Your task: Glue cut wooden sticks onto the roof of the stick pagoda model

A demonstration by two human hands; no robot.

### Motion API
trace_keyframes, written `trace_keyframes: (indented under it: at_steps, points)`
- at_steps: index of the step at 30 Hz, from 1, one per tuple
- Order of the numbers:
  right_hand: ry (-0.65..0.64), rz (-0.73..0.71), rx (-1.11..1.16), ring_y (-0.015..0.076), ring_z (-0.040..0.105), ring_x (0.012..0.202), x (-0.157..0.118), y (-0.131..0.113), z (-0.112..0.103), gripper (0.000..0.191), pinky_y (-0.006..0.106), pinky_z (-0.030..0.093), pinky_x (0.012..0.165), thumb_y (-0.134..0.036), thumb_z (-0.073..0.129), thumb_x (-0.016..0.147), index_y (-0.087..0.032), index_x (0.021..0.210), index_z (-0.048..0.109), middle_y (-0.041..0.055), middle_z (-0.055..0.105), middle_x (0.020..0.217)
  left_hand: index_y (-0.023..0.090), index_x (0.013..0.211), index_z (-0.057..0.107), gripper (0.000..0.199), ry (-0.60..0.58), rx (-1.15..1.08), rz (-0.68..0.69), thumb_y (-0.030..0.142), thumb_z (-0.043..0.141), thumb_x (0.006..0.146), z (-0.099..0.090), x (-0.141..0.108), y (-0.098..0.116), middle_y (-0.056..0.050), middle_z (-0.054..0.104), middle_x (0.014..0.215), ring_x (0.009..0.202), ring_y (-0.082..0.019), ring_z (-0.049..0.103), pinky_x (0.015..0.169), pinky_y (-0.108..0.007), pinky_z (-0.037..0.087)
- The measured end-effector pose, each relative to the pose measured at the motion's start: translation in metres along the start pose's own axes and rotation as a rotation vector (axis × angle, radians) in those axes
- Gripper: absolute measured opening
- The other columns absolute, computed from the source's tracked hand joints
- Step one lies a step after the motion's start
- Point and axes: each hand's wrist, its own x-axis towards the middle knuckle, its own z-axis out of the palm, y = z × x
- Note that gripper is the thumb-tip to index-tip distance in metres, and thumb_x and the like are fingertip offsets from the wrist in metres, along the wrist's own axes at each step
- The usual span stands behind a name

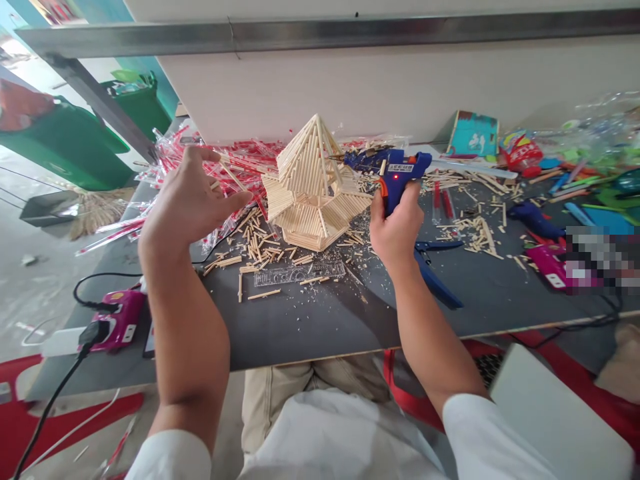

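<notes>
A small pagoda-like model built of thin wooden sticks (320, 207), with a pointed roof over a flared base, stands on the dark table. To its right, my right hand (397, 230) grips a blue hot glue gun (400, 177) with a lit red light. The gun's nozzle points left, close to the roof's right side; whether it touches is unclear. On the left, my left hand (183, 197) is raised, thumb and forefinger on either side of a thin wooden stick (231, 177) that seems held between their tips.
Loose stick pieces (270, 247) and a clear ruler-like plate (300, 272) lie before the model. Blue-handled pliers (435, 277) rest at right. Magenta power sockets (120, 320) with cables sit left. Red-and-clear plastic packets (175, 173) heap behind. A metal bar (320, 35) crosses above.
</notes>
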Motion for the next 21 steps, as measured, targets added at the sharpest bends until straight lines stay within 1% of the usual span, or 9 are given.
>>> trace_keyframes:
  at_steps: [5, 10, 16, 21]
  points:
    - [0.018, -0.018, -0.020, 0.0264, 0.067, 0.074, -0.002, 0.003, -0.001, 0.028, 0.037, 0.047, 0.065, -0.041, 0.045, 0.099, -0.021, 0.117, 0.046, 0.0077, 0.064, 0.086, 0.016, 0.143, 0.048, 0.082, -0.007, -0.012, 0.007, 0.048, 0.082, 0.075, 0.001, 0.001, -0.003, 0.006, 0.049, 0.066, 0.060, -0.013, 0.045, 0.061, -0.030, 0.036]
    - [-0.011, -0.018, -0.003, 0.0256, 0.066, 0.071, -0.002, 0.005, -0.005, 0.027, 0.037, 0.046, 0.064, -0.040, 0.046, 0.099, -0.020, 0.117, 0.047, 0.0068, 0.064, 0.083, 0.016, 0.140, 0.050, 0.080, 0.009, -0.020, 0.000, 0.047, 0.083, 0.073, 0.002, 0.002, -0.002, 0.005, 0.047, 0.067, 0.065, -0.015, 0.046, 0.064, -0.030, 0.036]
    - [-0.024, -0.016, -0.006, 0.0261, 0.066, 0.069, -0.002, 0.004, -0.009, 0.027, 0.038, 0.047, 0.064, -0.040, 0.047, 0.098, -0.020, 0.116, 0.048, 0.0071, 0.064, 0.082, 0.013, 0.143, 0.049, 0.084, -0.007, -0.017, -0.016, 0.046, 0.084, 0.075, 0.002, 0.001, -0.001, 0.004, 0.047, 0.067, 0.067, -0.015, 0.045, 0.065, -0.031, 0.036]
    - [-0.011, -0.035, -0.015, 0.0269, 0.068, 0.074, -0.002, 0.008, -0.011, 0.028, 0.038, 0.049, 0.065, -0.040, 0.047, 0.098, -0.020, 0.117, 0.050, 0.0083, 0.067, 0.086, 0.013, 0.142, 0.049, 0.080, -0.014, -0.043, -0.009, 0.045, 0.083, 0.076, 0.002, 0.002, 0.000, 0.004, 0.045, 0.067, 0.067, -0.015, 0.042, 0.066, -0.031, 0.035]
